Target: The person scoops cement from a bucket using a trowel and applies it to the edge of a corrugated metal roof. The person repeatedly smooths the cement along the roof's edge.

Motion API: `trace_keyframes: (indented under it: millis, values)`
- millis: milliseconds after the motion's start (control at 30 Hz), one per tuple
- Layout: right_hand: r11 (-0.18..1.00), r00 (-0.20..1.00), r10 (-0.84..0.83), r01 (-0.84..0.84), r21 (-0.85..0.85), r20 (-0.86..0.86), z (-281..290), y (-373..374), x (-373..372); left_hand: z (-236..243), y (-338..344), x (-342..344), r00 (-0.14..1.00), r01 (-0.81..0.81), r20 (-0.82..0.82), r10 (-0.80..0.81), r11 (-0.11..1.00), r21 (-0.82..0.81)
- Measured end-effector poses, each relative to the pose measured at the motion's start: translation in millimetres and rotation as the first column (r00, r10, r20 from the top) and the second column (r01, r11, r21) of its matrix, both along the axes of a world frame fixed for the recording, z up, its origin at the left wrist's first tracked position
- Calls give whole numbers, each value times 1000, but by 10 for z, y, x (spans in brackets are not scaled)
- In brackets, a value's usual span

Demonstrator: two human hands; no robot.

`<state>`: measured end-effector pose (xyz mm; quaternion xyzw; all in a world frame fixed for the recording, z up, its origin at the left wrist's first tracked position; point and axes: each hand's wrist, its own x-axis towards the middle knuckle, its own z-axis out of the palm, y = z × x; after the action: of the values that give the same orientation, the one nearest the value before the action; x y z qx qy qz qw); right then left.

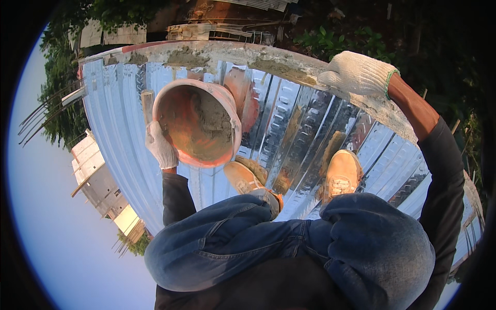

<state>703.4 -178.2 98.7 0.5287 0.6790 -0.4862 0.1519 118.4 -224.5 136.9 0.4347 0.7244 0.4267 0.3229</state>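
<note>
My left hand [160,148], in a pale knitted glove, is closed at the left rim of a worn orange bucket [235,111]. The bucket's mouth tilts toward me, and grey wet mortar [213,116] clings inside. A narrow wooden piece [148,105] stands up just beyond my left fingers; whether they also hold it is unclear. My right hand [361,73], gloved alike, grips the top of a rough concrete ledge [237,58] at the far right. Its thumb lies on the near side, and the other fingers are mostly hidden over the far edge.
Shiny corrugated metal sheeting [121,129] lies under my tan shoes [343,173]. Behind the bucket shows a reddish shape [246,101]. Mortar patches [281,70] sit on the ledge. Beyond it are plants [336,44] and stacked sheets; a pale building [101,173] stands at left.
</note>
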Motion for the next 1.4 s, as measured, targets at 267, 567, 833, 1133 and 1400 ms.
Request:
trace_keyframes:
  millis: [267, 567, 833, 1133, 1400]
  values:
    - [994, 995, -8, 20, 112, -104, 344, -228, 495, 31, -10, 81, 1000, -20, 12, 20, 1000, 2]
    - [971, 993, -24, 50, 232, -113, -12, 391, -178, 57, -30, 108, 999, -9, -34, 10, 1000, 9]
    - [999, 988, 36, -35, 5, -150, -94, 481, -445, 94, -58, 153, 997, -38, -66, 36, 999, -23]
    - [987, 994, 10, 8, 158, -110, 405, -164, 130, 62, -89, 179, 997, -14, -78, 12, 1000, -24]
    - [881, 819, -465, 465, -85, -337, 627, -827, -369, 94, -29, 256, 989, 8, -144, -13, 999, -39]
